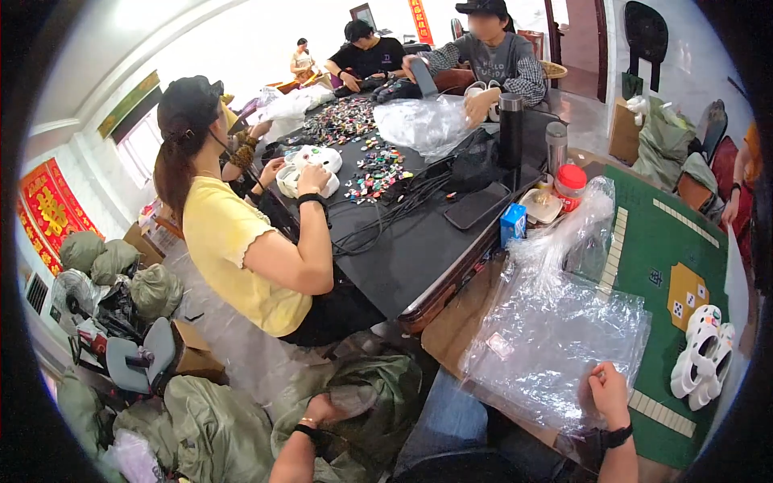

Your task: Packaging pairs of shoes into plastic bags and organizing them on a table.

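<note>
**Currently: one hand in the sack, the other on the bag**

Step in hand, as I judge it: drawing something out of the sack while the bag is kept ready on the table.

- Left hand (320, 412): forearm comes up from the lower edge and angles left and downward, below table level. The hand is sunk into the mouth of the green sack (378, 394) on the floor beside the knee. A dark strap and a thin bangle sit at the wrist. The fingers are hidden in the cloth folds, so I cannot tell whether they are spread or closed on anything.
- Right hand (608, 393): forearm rises nearly upright from the lower edge, with a dark band at the wrist. The hand rests on the near right corner of the clear plastic bag (555, 338), fingers curled together and pinching the film.
- Bag position: it lies crumpled and mostly flat, half on the bare wooden table edge and half on the green mat (652, 241), and its far end rises toward a blue carton (513, 224).
- White sandals (703, 350) lie on the mat just right of the right hand, not touching it.

Next move calls for (judgement): a firm hold inside the sack, a clear lift past its rim, and the bag's edge kept pinned so the film does not slide.
</note>
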`<state>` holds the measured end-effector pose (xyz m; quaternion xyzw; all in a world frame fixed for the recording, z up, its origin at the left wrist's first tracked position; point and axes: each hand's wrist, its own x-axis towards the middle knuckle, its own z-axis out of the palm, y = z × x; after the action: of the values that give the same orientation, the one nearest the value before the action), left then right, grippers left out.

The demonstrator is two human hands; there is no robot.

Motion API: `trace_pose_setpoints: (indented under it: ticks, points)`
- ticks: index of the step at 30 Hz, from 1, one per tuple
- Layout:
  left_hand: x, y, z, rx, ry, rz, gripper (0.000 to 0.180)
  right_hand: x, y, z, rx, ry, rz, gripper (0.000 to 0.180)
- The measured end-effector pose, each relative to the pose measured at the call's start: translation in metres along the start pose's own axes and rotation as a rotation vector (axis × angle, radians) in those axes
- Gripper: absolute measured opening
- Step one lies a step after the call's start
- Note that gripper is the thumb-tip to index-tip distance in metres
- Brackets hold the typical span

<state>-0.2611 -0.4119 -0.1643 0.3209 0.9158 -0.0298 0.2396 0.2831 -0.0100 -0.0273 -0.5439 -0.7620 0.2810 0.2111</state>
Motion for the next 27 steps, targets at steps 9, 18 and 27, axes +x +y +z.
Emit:
trace_pose_setpoints:
  ticks: [9,18,27]
  points:
    - [-0.113,0.113,-0.172,-0.953,-0.404,0.264,0.059,-0.006,0.003,-0.007,0.027,-0.022,-0.004,0.013]
    - [-0.197,0.265,-0.280,-0.547,-0.006,0.714,0.064,0.000,-0.005,-0.010,0.131,-0.085,0.038,0.020]
    - [-0.212,0.400,-0.274,-0.228,0.208,1.191,0.054,0.001,0.030,-0.013,0.426,-0.013,-0.060,0.035]
